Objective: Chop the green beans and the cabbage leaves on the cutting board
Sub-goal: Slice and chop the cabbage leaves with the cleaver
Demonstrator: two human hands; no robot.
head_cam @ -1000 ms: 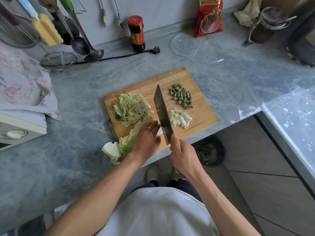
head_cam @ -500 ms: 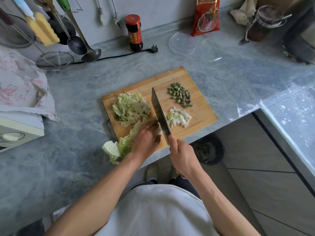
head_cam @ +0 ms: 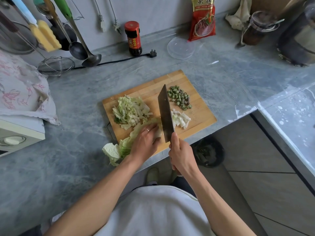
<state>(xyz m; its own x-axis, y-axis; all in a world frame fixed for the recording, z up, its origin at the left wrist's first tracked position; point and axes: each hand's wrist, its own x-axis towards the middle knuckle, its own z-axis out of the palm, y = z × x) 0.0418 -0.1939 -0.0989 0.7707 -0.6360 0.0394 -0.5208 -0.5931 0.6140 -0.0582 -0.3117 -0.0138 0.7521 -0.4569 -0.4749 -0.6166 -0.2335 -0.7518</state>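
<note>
Hands sit at the near edge of the wooden cutting board [head_cam: 201, 106], which lies on the grey marbled counter [head_cam: 76, 92]. The right hand [head_cam: 181, 155] is closed round the handle of a cleaver [head_cam: 165, 109], with 1 finger extended up toward the heel of the blade. The blade stands on edge and runs away from the person across the middle of the board; whether its edge touches the board cannot be told. The left hand [head_cam: 145, 142], a ring on 1 finger, presses down on a whole cabbage leaf [head_cam: 126, 145], fingers curled, fingertips just beside the blade's left face. The leaf's pale end hangs off the board's near-left corner onto the counter.

Left of the blade lies a pile of cut cabbage [head_cam: 130, 110]. Right of the blade lies a smaller pile of white chopped cabbage stem [head_cam: 181, 119], and beyond it, near the board's far-right part, the chopped green beans [head_cam: 179, 97] in small rounds.

Farther back on the counter are a clear plastic lid [head_cam: 180, 48], a black plug and cord [head_cam: 151, 54], a dark sauce bottle with a red cap [head_cam: 133, 38] and a red food packet [head_cam: 202, 19] against the wall. Ladles [head_cam: 85, 53] and a wire strainer [head_cam: 56, 65] hang at far left.
</note>
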